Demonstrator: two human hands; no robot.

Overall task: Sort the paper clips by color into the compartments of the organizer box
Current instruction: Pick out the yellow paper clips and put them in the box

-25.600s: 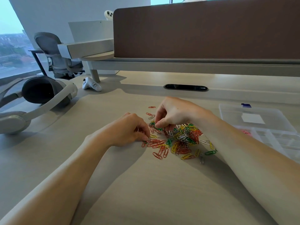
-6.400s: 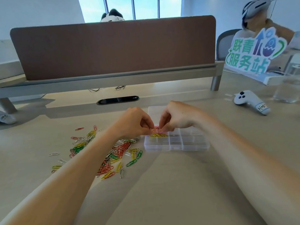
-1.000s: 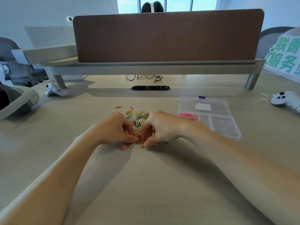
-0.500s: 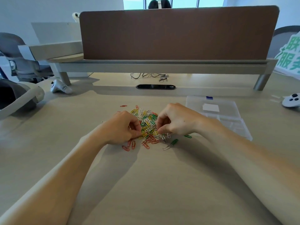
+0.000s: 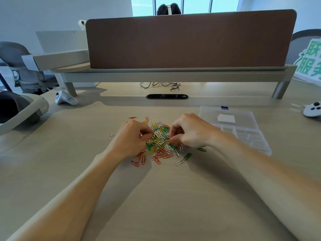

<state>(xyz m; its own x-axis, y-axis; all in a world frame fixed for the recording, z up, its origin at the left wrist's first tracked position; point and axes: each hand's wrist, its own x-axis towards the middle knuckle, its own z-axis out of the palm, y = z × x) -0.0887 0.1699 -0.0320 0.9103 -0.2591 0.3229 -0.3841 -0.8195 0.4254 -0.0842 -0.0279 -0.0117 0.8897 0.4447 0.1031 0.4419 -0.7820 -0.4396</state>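
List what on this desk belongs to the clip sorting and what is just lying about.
Job: paper clips, one mixed pile; organizer box, open; left hand and right hand, pinching at the pile.
Lying about: headset; left controller; right controller; green sign; cables.

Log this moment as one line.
left hand: pinches paper clips | right hand: pinches paper clips | organizer box: open, right of pile

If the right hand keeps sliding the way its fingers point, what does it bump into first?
The right hand points its curled fingers left, into the paper clips, which they touch. Beyond the pile, probably the left hand, though depth is unclear.
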